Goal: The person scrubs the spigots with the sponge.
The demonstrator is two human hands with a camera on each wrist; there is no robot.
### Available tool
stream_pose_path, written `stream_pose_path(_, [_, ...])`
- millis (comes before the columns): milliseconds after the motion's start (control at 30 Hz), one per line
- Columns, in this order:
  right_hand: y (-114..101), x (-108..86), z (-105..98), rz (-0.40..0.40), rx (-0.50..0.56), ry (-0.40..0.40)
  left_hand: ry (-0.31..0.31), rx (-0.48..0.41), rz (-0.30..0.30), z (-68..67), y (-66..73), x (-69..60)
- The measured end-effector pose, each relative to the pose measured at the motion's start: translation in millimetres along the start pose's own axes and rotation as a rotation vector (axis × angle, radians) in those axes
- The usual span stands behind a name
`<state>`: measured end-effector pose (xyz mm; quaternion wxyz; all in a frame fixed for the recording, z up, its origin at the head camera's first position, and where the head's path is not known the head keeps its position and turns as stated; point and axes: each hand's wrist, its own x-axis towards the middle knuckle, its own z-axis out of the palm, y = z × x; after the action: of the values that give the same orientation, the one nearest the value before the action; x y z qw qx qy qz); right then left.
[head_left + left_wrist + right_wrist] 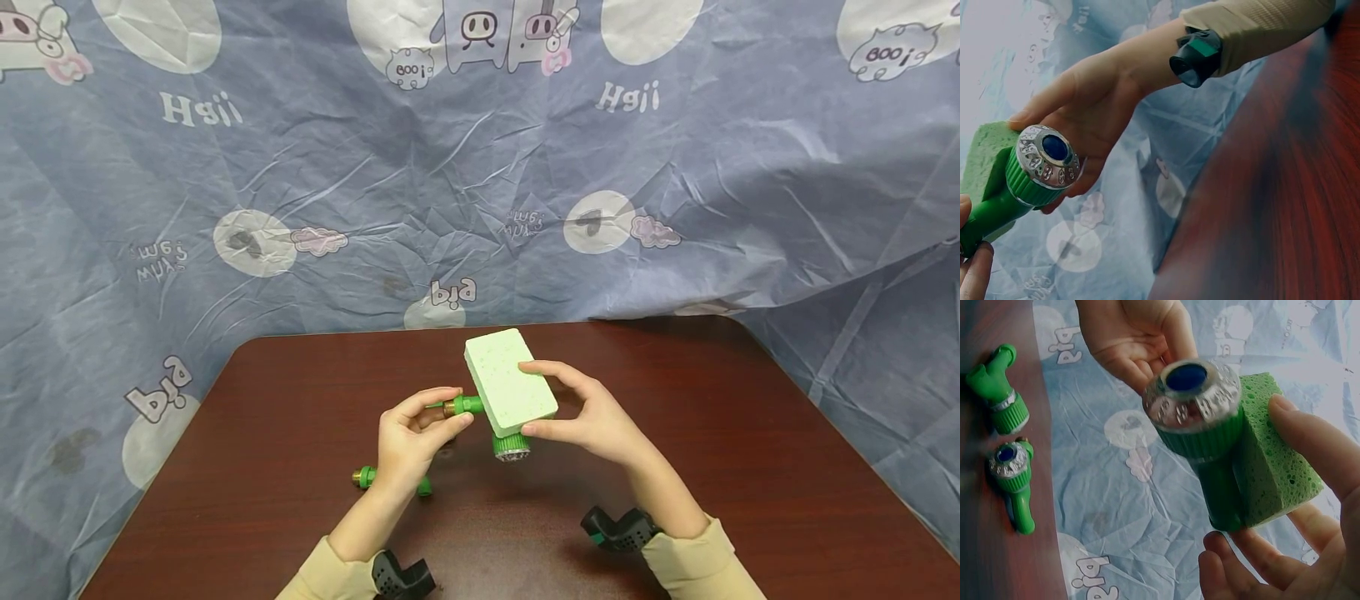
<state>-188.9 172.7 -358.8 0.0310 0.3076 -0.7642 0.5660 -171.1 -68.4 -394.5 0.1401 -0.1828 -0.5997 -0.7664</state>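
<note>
- with left hand point(408, 433), clamping a green plastic valve point(1204, 444) with silver-rimmed, blue-centred knob point(1194, 412) by its brass-threaded end point(449, 408)
- with right hand point(600, 417), gripping a pale-green rectangular sponge point(510, 383), seemingly against the valve
- best to hold the threaded end steady and press the sponge gently round the curves
- in head view, pointing threaded end left, knob down toward the near side; lying roughly left-right along the visible stem point(472, 404), otherwise hidden behind sponge
- held aloft between both hands, above a reddish-brown wood-grained table point(750, 433)
</note>
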Motion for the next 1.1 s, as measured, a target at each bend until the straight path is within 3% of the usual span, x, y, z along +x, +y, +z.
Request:
stream_pose_path(267, [0,-1.0,-11,0.013,-0.009,0.061,0.043,-0.015,0.095,-6.9,5.0,6.7])
stream_pose_path(400, [-2,-1.5,-13,0.012,0.0,0.061,0.093,-0.019,0.085,-11.4,7.1,9.6])
stream_pose_path(633, [-8,-3.1,-9,-0.023,0.039,-0.005,0.172,-0.016,0.035,-15.5,8.5,12.9])
stream_pose_path(733, [-10,-3.6,-5,-0.037,0.026,-0.019,0.17,-0.024,0.03,-14.0,7.1,12.1])
stream_pose_path(900, [-9,-3.5,2,-0.053,-0.024,-0.025,0.109,-0.025,0.034,-6.8,4.5,6.5])
stream_pose_path(1100, [-6,-2.0,2,-0.017,-0.03,-0.001,0.073,-0.015,0.022,-0.6,3.0,1.7])
